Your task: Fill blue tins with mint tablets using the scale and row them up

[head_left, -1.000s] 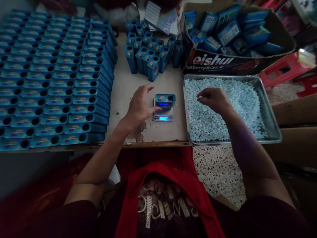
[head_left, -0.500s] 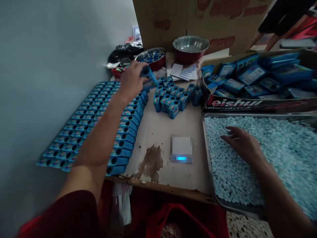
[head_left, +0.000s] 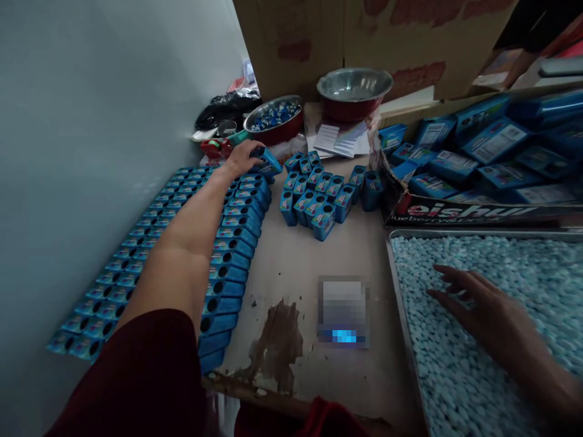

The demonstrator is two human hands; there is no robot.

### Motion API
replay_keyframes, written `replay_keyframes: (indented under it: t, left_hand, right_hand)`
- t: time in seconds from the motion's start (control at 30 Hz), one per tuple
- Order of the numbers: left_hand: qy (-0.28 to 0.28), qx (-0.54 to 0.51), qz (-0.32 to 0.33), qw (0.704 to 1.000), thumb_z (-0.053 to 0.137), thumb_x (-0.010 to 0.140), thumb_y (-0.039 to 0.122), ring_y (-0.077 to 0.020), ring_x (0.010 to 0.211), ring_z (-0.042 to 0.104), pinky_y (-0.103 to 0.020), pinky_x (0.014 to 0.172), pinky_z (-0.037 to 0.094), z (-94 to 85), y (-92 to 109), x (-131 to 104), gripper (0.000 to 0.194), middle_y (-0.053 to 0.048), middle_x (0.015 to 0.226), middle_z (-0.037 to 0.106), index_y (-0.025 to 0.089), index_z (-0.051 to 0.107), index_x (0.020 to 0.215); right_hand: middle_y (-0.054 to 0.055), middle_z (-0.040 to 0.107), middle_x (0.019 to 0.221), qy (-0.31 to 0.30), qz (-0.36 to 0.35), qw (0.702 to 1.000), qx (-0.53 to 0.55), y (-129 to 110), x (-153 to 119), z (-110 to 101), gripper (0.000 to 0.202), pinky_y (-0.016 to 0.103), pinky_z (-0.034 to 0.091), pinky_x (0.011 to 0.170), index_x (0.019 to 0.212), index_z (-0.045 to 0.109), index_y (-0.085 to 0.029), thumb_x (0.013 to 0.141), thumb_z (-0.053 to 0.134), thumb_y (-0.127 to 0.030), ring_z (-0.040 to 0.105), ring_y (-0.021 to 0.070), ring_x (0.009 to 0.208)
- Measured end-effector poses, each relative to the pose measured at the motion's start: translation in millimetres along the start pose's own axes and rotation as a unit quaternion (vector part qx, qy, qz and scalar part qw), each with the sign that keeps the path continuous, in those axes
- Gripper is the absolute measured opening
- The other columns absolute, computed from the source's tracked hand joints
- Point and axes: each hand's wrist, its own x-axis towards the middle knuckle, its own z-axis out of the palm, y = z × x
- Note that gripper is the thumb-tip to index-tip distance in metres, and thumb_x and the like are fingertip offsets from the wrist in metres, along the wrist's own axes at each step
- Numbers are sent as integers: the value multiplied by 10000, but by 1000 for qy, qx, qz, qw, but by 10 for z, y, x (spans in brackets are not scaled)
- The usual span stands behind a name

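Observation:
My left hand [head_left: 243, 159] grips a blue candy box [head_left: 268, 162], tilted on its side, at the far end of the packed rows of blue boxes [head_left: 230, 258]. Those boxes stand upright with round dark holes in their tops. Over the metal tray [head_left: 403, 328] of pale blue candies [head_left: 455, 364], my right hand [head_left: 483, 309] hovers with fingers apart and nothing in them. Between the rows and the tray lies a small scale [head_left: 344, 309] with a lit blue display, blurred out.
A loose cluster of blue boxes [head_left: 314, 200] stands mid-table. Behind are a bowl of blue-and-white pieces [head_left: 276, 118], a steel bowl [head_left: 355, 91] and printed papers [head_left: 341, 139]. An open carton [head_left: 455, 209] heaped with blue boxes sits behind the tray. A wall [head_left: 91, 121] borders the left side.
My left hand has lowered the box toward the far end of the rows. My right hand stays over the candies. The camera view has shifted, so the table appears lower and closer.

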Motion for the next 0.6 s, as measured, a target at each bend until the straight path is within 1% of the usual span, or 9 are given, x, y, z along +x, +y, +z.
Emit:
replay_keyframes:
  t: [0.1,0.2,0.3,0.37,0.47,0.53,0.6]
  left_hand:
    - [-35,30,4,999,762,764,264,-337,1345,662,-491,1271,514,-16,-144,59,536,-111,1369,775,193,800,1294]
    - [-61,58,-11,996,768,806,315,-306,1321,658,-474,1277,503,-54,-201,67,503,-78,1318,791,233,824,1299]
    - [-103,95,-32,990,778,835,387,-311,1273,678,-461,1242,515,-100,-207,13,469,-78,1213,801,232,843,1273]
    - [-117,117,-47,985,755,858,400,-314,1251,681,-453,1220,526,-122,-194,-42,465,-90,1188,800,219,850,1275]
    - [-86,132,-45,987,683,923,325,-296,1235,684,-459,1237,529,-108,-148,-103,453,-101,1258,798,204,855,1323]
    - [-67,134,-37,988,644,956,260,-294,1260,684,-481,1266,524,-71,-91,-100,462,-104,1326,795,193,848,1364]
    - [-72,137,-36,987,641,963,219,-309,1309,678,-500,1294,506,-50,1,-67,470,-120,1388,785,166,837,1388]
  right_hand:
    - [75,827,1071,-4,-11,1000,5,16,-6,16,454,436,669,652,1349,824,-303,1098,656,-642,844,304,801]
    - [71,835,1100,-8,-12,1000,18,-4,-4,22,325,511,687,667,1319,794,-412,1058,676,-565,861,375,868]
    - [42,827,1121,-6,6,999,34,-33,6,19,282,546,677,648,1312,750,-534,1036,695,-519,856,394,850]
    - [31,818,1151,-1,14,999,40,-42,11,17,302,552,674,644,1324,728,-580,1030,713,-511,852,390,833]
    - [37,808,1215,4,0,1000,23,-51,19,6,324,556,669,645,1364,708,-584,1048,709,-515,855,388,854]
    - [51,800,1251,15,-14,1000,10,-68,31,-14,308,544,667,646,1371,713,-544,1065,703,-509,853,378,866]
    - [67,792,1238,31,-25,999,11,-94,50,-50,279,519,669,649,1350,734,-481,1072,709,-497,841,352,842]
